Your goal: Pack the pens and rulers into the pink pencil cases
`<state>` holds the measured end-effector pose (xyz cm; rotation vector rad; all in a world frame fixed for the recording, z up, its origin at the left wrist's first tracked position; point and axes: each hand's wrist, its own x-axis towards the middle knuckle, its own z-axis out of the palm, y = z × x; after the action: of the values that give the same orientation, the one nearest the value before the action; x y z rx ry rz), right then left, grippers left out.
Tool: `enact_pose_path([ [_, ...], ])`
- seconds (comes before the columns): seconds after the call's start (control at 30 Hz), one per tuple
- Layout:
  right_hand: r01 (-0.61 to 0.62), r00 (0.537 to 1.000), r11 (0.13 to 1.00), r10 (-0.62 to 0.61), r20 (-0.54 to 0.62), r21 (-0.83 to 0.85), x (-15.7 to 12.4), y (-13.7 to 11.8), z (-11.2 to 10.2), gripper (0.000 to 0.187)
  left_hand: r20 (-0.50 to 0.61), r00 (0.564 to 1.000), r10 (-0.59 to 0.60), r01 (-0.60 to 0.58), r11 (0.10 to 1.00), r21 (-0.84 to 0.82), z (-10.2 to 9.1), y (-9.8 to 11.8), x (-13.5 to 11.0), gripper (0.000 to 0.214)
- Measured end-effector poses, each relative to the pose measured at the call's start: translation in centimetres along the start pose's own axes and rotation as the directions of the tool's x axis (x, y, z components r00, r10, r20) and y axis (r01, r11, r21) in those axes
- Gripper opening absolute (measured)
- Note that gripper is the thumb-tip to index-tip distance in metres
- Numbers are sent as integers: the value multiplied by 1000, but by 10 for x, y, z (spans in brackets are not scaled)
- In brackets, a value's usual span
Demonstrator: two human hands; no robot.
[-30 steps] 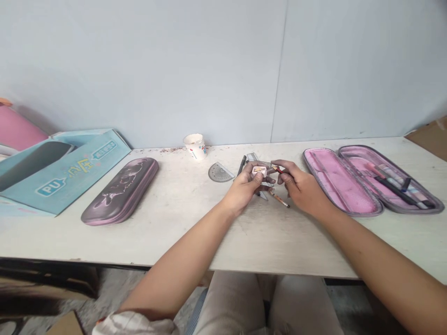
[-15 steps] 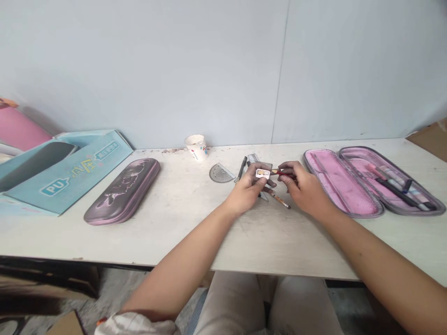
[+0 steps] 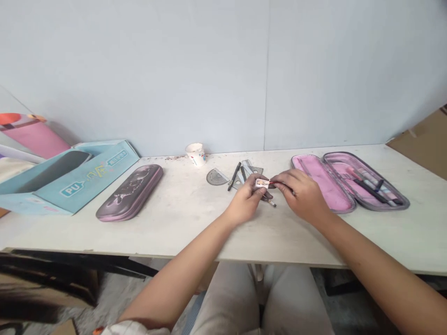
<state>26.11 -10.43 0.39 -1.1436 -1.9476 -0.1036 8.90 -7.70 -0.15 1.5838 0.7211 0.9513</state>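
Observation:
My left hand pinches a small white pencil sharpener between thumb and fingers. My right hand grips a red pencil, its tip end at the sharpener's right side; most of the pencil is hidden by my fingers. Just below my left fingers a second pencil pokes out. Behind my left hand lie a black pen, another dark pen and clear rulers, partly covered. A clear protractor rests to their left.
A closed dark pencil case lies at the left, beside a light-blue box. A paper cup stands near the wall. At the right, an open pink pencil case holds several pens; cardboard leans beyond it.
The view has shifted slightly. The red pencil's tip, apart from or just at the sharpener before, now sits against it, and my hands are closer together.

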Motion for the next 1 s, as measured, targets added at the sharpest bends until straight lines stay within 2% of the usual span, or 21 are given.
enact_pose_path([
  [0.2,44,999,974,-42,14,-222,-18,1,-34,24,90,996,-15,19,999,-37,35,5,4,24],
  [0.33,21,999,971,-27,-20,-237,-23,6,-55,22,152,988,4,20,988,-156,52,10,8,29],
  [0.5,22,999,968,-29,-27,-251,-30,10,-70,22,177,984,21,19,976,-217,62,13,9,29],
  [0.67,19,999,969,-30,-41,-247,-34,8,-72,21,161,987,24,24,958,-285,64,14,8,28],
  [0.83,-22,1000,972,18,-22,-233,-32,4,-64,21,99,995,13,29,910,-414,63,11,7,29],
  [0.93,-14,1000,963,10,-16,-268,-30,0,-56,22,107,994,5,38,918,-395,62,11,5,31],
  [1.0,8,1000,936,-14,-16,-351,-30,-2,-50,22,119,993,2,39,939,-343,59,12,4,31],
])
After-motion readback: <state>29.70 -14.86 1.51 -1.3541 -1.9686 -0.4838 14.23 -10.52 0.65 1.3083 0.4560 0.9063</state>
